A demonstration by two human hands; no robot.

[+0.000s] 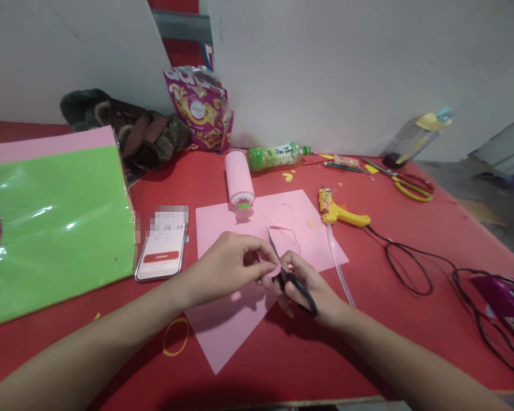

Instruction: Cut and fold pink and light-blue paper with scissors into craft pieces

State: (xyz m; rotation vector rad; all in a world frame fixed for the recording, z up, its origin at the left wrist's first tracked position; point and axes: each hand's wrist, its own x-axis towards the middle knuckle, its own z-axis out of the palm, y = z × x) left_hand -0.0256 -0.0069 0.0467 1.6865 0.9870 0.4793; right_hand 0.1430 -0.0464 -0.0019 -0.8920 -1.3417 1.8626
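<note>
Trimming is in hand here, by the look of it. Over the pink sheet (231,348) on the red desk (282,374), a small pink piece (275,271) is held up between the two hands. By the left hand (233,260) it is pinched, thumb and forefinger together at its edge. In the right hand (308,282), the scissors (300,294) are gripped, fingers wrapped about the black handles, blades pointed far and slightly left, right beside the piece. Whether the blades are parted or closed cannot be told. Thin pink offcuts (282,228) are seen on the sheet just beyond. On the far side, the pink-wrapped bottle (239,174) is left lying, untouched; to the right, the yellow glue gun (342,216) is unheld too. For the next snip, the piece would need to be turned by the left fingers, the edge fed evenly, and the fingertips kept well off the blades.
</note>
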